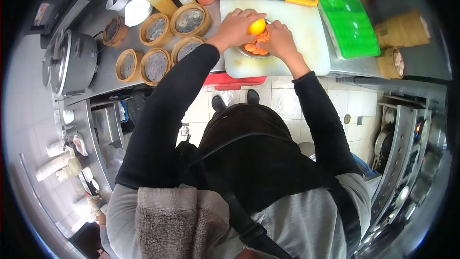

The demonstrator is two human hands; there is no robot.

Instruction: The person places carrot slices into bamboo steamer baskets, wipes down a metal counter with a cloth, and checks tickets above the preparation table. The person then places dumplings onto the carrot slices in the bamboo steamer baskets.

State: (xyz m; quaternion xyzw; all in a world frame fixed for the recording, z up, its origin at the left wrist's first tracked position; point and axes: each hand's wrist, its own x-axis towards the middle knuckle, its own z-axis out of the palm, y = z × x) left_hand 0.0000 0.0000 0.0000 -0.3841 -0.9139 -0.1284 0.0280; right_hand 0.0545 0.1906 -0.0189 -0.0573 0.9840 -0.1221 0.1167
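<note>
Head view: metal bowl [256, 56] of carrot slices [250, 47] on a white cutting board [304, 38].
2 hands close together: left hand [235, 29] clasps a round yellow piece [257, 27] above the bowl; right hand [281, 42] touches the slices, grip unclear.

A white cutting board [306, 43] bears a metal bowl [255, 56] — and an orange-handled knife [301, 0].
</note>
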